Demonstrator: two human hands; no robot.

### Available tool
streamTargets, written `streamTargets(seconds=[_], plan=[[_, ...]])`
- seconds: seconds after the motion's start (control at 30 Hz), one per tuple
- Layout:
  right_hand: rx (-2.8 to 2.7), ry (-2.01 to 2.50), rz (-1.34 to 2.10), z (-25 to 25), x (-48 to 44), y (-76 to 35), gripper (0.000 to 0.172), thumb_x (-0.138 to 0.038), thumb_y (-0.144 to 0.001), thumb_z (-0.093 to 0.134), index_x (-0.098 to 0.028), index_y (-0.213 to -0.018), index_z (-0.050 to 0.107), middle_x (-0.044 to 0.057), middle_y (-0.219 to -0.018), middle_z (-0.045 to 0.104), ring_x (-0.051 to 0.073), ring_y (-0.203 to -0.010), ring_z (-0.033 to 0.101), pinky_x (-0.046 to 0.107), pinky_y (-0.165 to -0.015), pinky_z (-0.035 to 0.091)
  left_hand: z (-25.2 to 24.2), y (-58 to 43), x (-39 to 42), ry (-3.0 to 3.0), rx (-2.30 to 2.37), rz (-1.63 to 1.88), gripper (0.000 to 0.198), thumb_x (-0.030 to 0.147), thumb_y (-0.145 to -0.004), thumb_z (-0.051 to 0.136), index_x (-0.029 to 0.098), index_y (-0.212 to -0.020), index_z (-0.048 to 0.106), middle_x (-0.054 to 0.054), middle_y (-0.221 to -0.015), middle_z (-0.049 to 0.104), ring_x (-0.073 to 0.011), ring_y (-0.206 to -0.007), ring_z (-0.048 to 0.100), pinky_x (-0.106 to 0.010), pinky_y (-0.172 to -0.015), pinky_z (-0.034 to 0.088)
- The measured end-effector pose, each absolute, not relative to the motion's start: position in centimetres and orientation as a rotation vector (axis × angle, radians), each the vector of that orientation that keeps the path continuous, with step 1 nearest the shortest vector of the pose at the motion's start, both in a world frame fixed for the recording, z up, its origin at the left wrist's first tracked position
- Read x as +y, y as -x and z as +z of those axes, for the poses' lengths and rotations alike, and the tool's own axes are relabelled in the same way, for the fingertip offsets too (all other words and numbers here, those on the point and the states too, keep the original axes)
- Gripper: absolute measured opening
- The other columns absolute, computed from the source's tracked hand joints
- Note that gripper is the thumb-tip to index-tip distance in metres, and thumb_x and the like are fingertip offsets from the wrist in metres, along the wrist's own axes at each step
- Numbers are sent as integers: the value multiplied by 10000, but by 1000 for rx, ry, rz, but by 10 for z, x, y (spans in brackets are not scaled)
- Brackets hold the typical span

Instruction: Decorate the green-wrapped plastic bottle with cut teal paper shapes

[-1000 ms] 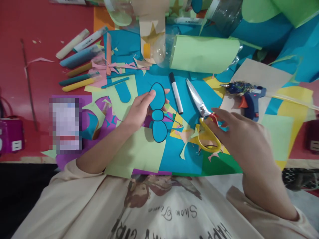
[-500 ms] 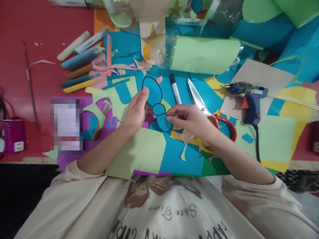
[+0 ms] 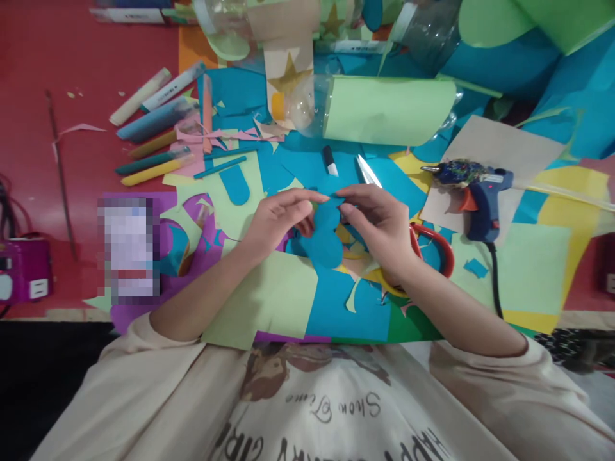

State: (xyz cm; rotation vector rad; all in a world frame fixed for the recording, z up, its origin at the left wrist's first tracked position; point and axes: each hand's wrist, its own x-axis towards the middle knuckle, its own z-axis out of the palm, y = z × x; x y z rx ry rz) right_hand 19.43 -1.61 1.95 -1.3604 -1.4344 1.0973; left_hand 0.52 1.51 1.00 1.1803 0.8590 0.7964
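Observation:
Between my hands is a blue paper bow (image 3: 327, 240), its plain side facing me and no black outline showing. My left hand (image 3: 283, 221) pinches its upper part from the left, with thumb and fingertips at the edge. From the right, my right hand (image 3: 377, 221) grips the same upper end between thumb and forefinger. The bow's lower lobe hangs free above the paper scraps. Just beyond my right hand are scissors with red and yellow handles (image 3: 451, 253), partly covered by that hand and forearm. A black-capped marker (image 3: 329, 160) lies past the bow, its lower part hidden.
A blue glue gun (image 3: 487, 198) rests at right on beige paper. Across the back lies a clear bottle wrapped in green paper (image 3: 389, 109). Several markers (image 3: 156, 144) and a blurred phone (image 3: 129, 246) are at left. Green paper (image 3: 273, 288) lies near my body.
The bow has been turned over, from its black-outlined side to its plain side. My right hand has moved up to its top end, and my left hand has shifted right.

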Motion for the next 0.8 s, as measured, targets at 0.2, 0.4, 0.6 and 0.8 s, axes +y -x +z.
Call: streamTargets(seconds=[0.2,0.4,0.6,0.8], plan=[[-1398,1314,1169,18,-16,-197,351,-530,-885,566,-261,-1109,599,54,-1084,690,202,-1011,665,341,-830,571,7,-9,13,-1325,918,799,382,474,-733,772,207,-1003,731,-28,-865,673,-80,-645,541,-183,-556,472],[-1370,1297,1260,14,-12,-198,364,-468,-829,640,-267,-1121,555,56,-1175,648,173,-934,657,321,-805,571,1,-11,7,-1389,919,803,416,365,-764,743,234,-1150,662,-53,-1102,616,-44,-623,519,-179,-562,478],[-1403,1322,1295,10,-11,-202,344,-452,-899,477,-262,-1173,565,68,-1261,625,212,-1136,618,352,-922,549,-1,-8,1,-1468,920,750,510,395,-807,705,297,-1295,592,-99,-1412,466,-30,-633,524,-211,-625,512],[-1326,1254,1368,11,-11,-202,300,-383,-873,506,-276,-1143,578,49,-1263,639,213,-1191,599,359,-968,534,1,-6,-2,-1460,906,740,564,396,-816,703,340,-1353,542,-91,-1483,411,-49,-620,510,-240,-599,500]])
